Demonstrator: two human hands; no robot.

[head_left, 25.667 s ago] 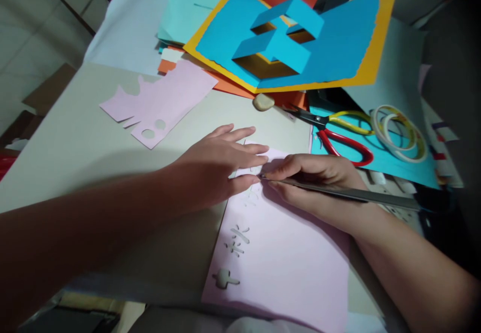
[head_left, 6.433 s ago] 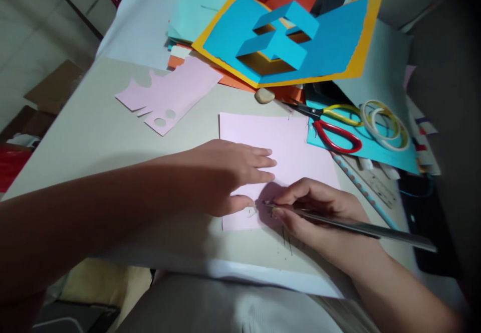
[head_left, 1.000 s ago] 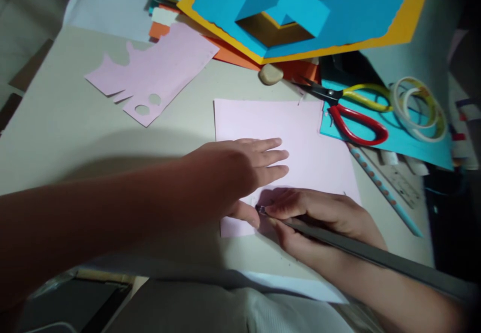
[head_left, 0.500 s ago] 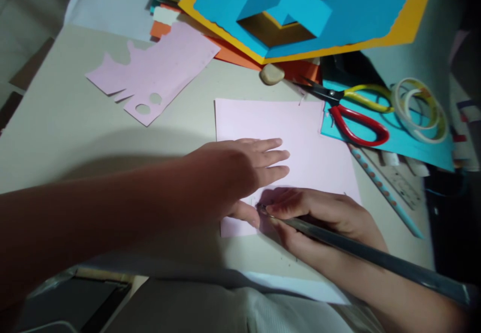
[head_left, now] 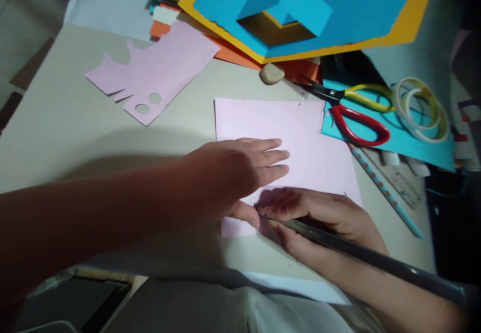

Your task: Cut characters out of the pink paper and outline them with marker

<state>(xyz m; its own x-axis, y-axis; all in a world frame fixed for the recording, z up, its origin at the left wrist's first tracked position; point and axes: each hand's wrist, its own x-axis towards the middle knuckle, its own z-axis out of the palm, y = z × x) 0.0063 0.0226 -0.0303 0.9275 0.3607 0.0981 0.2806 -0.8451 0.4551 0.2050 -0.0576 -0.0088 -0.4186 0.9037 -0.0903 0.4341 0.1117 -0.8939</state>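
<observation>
Right hand (head_left: 323, 212) holds a grey tool (head_left: 376, 260) on pink paper (head_left: 300, 132).

Dim, warm indoor light. The left hand (head_left: 233, 172) and its arm throw a broad, soft shadow across the surface (head_left: 75, 122) toward 11 o'clock. Heavy vignetting darkens 3 to 5 o'clock. The edges bow and smear slightly; the centre is sharp.

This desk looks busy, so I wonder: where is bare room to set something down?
Bare board lies between the cut pink scrap and the left hand, left of the pink sheet. The far edge is crowded with stacked papers; scissors, tape rolls and a pencil fill the right. The right hand grips a knife.
</observation>
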